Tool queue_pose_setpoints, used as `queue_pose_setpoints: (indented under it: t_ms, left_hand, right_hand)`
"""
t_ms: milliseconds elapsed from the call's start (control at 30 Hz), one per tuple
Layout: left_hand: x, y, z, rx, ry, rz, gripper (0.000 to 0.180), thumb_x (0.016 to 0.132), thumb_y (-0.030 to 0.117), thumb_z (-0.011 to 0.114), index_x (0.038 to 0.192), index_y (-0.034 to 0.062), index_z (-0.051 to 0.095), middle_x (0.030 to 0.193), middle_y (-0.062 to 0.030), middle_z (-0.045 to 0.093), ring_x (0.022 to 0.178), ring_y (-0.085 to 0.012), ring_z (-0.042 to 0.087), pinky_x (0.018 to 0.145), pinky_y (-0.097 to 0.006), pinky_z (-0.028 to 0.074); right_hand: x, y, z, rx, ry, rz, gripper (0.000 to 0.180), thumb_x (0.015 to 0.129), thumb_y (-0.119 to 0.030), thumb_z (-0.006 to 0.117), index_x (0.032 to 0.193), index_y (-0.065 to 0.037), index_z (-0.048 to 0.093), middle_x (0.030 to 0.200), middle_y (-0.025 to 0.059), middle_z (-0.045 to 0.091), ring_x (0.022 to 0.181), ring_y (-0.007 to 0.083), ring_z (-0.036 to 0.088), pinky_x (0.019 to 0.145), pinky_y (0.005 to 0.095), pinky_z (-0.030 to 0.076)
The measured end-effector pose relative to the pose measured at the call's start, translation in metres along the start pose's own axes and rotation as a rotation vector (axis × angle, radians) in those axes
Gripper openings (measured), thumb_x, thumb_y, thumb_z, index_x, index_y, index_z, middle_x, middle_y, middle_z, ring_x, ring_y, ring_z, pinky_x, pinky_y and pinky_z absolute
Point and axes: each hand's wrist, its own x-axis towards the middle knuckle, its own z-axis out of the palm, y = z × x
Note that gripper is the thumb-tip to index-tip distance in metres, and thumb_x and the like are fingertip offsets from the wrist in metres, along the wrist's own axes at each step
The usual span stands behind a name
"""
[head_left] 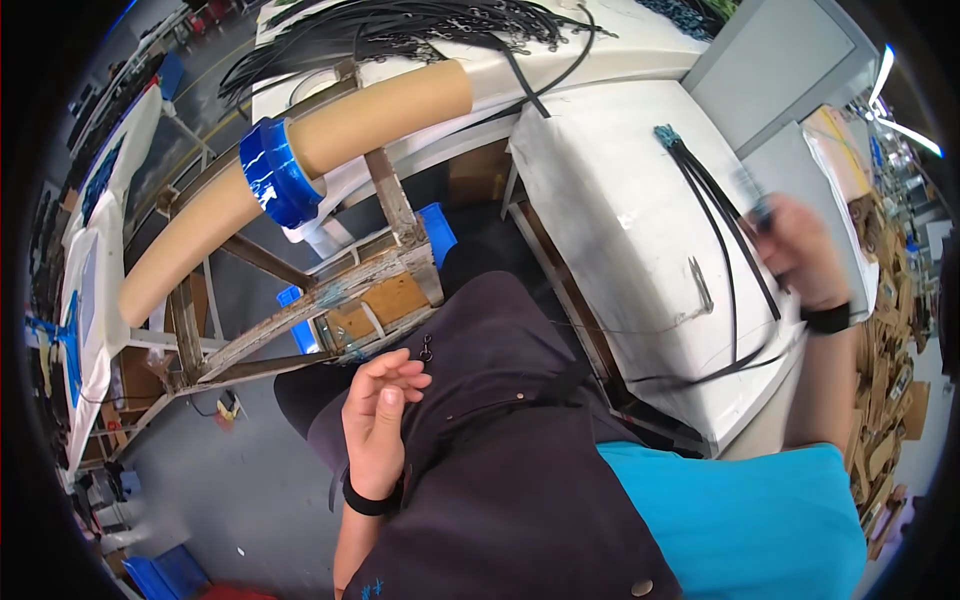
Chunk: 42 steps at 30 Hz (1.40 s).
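My left hand (pixel 377 415) hovers over my lap above a dark apron (pixel 500 440), fingers loosely curled and apart, holding nothing. A small metal clasp (pixel 426 351) lies on the apron just beyond its fingertips. My right hand (pixel 797 250) is blurred with motion at the right side of a white table (pixel 610 210), and it grips the ends of thin black cords (pixel 722 230). Those cords run across the table to a teal-tipped end (pixel 667 134) and loop back toward the table's near edge.
A long cardboard tube (pixel 250 190) with a blue tape roll (pixel 280 172) on it rests on a worn wooden stand (pixel 330 300) at left. A heap of black cords (pixel 420 30) lies on the far table. Blue bins (pixel 438 232) sit on the floor; cardboard pieces (pixel 885 360) are piled right.
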Motion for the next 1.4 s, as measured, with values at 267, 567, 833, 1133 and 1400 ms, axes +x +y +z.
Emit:
queue_pose_setpoints:
  t_ms: [267,567,833,1133,1400]
  left_hand:
    - [0.014,-0.013,-0.002,-0.01,0.085,-0.077,0.031,0.098,0.023,0.045,0.118,-0.0003,0.051,0.105,-0.0086,0.06,0.091,-0.0149,0.059,0.08,-0.027,0.045]
    - [0.01,-0.016,-0.005,0.056,0.173,-0.172,0.027,0.097,0.019,0.048,0.115,-0.0005,0.054,0.102,-0.0082,0.061,0.089,-0.0138,0.059,0.078,-0.025,0.046]
    - [0.017,-0.029,-0.007,-0.03,0.297,-0.277,0.025,0.098,0.019,0.047,0.113,0.0003,0.055,0.101,-0.0073,0.062,0.087,-0.0132,0.059,0.076,-0.025,0.046]
    - [0.009,-0.047,-0.02,0.106,0.368,-0.405,0.024,0.097,0.02,0.05,0.113,0.0036,0.054,0.1,-0.005,0.062,0.086,-0.0123,0.059,0.074,-0.025,0.047]
    - [0.012,-0.047,-0.041,0.206,0.45,-0.386,0.024,0.094,0.015,0.053,0.113,0.0013,0.056,0.099,-0.0062,0.063,0.084,-0.0118,0.059,0.072,-0.022,0.046]
  right_hand:
    - [-0.042,-0.074,-0.199,-1.355,0.709,0.03,0.025,0.086,-0.021,0.059,0.089,0.003,0.062,0.073,0.0106,0.062,0.069,0.0171,0.057,0.065,0.0304,0.043]
    - [0.079,0.078,-0.187,-1.263,0.704,-0.074,0.022,0.081,-0.021,0.066,0.087,0.0,0.062,0.08,0.0196,0.064,0.077,0.035,0.062,0.069,0.0402,0.048]
    - [0.21,0.2,-0.162,-0.662,0.724,-0.02,0.023,0.084,-0.018,0.064,0.102,-0.004,0.064,0.091,0.0126,0.068,0.084,0.0221,0.065,0.077,0.032,0.049]
    - [0.269,0.275,-0.154,-0.804,0.799,0.076,0.019,0.084,-0.017,0.062,0.099,-0.008,0.066,0.098,0.0122,0.067,0.093,0.0268,0.063,0.082,0.0346,0.048]
    - [0.263,0.291,-0.194,-1.242,0.73,-0.208,0.043,0.095,-0.035,0.04,0.111,-0.002,0.06,0.113,0.0188,0.06,0.107,0.0374,0.054,0.094,0.0429,0.04]
